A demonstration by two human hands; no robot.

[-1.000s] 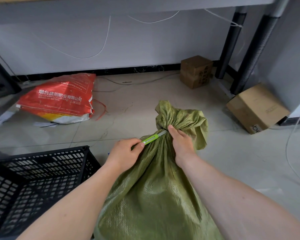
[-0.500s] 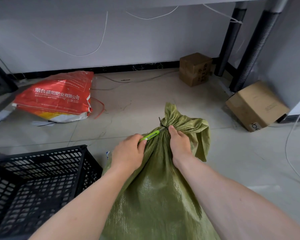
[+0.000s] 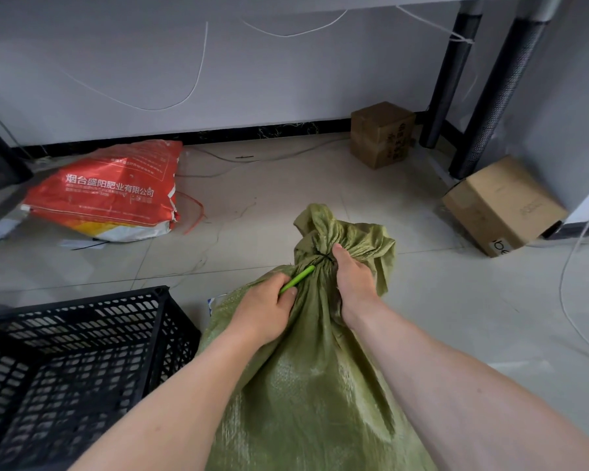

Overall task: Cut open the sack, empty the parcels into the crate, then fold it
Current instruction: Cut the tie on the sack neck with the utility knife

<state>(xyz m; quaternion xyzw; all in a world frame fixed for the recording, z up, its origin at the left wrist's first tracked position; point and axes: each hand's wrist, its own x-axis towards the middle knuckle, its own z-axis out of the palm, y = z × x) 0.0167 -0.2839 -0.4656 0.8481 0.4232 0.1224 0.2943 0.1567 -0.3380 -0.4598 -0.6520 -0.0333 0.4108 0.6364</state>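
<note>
Head view: the woven green plastic sack (image 3: 306, 385) stands on pale floor tiles (image 3: 456, 300), right of the black slotted plastic crate (image 3: 82, 362). The left hand (image 3: 266, 311) grips a slim green cutter (image 3: 297, 279) at the tied neck; the right hand (image 3: 352, 280) clenches the neck.

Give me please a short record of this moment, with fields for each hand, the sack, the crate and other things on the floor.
left hand: holds green cutter, tip at the sack's tied neck
right hand: grips the neck just below the tie
sack: green, woven, full, neck bound by black tie
crate: black, left of sack; no parcels seen inside
floor: red bag, two boxes
</note>
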